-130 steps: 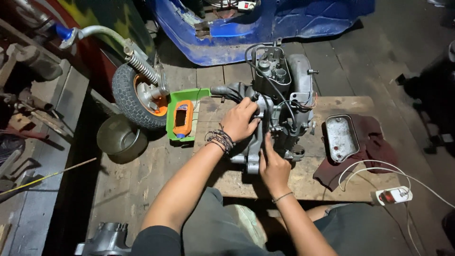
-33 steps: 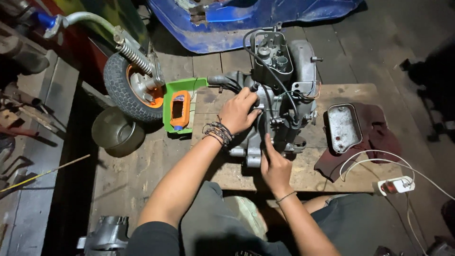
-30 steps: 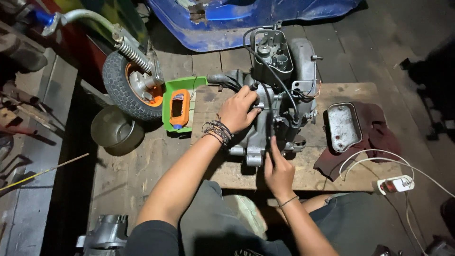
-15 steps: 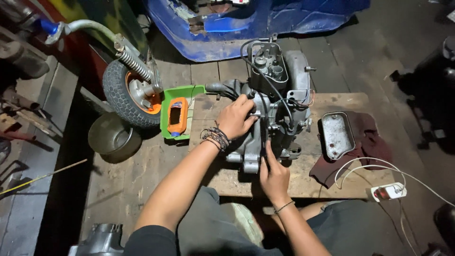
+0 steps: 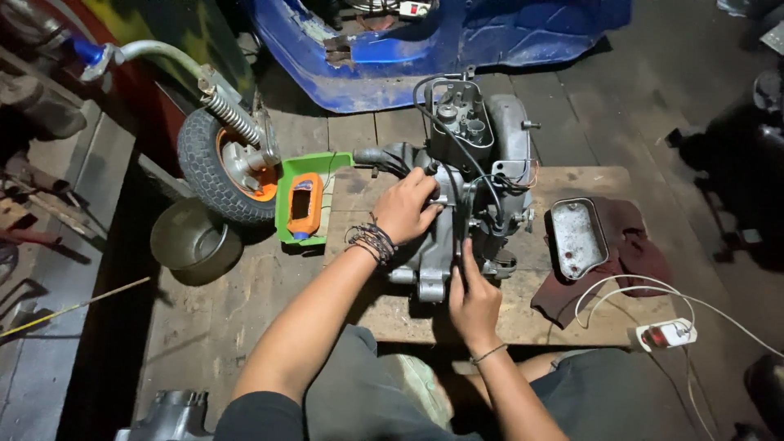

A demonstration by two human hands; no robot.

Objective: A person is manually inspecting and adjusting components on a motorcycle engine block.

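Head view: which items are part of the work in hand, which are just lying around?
In hand:
grey metal engine block
left hand resting on it
right hand at its lower edge

Lying about:
green tray holding an orange bottle
small rubber wheel
oval metal cover
round metal bowl

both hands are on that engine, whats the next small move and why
Probably keep the left hand braced on top of the grey engine while the right hand works its fingers along the lower casing. The engine stands upright on the wooden board, so steadying it seems wise.
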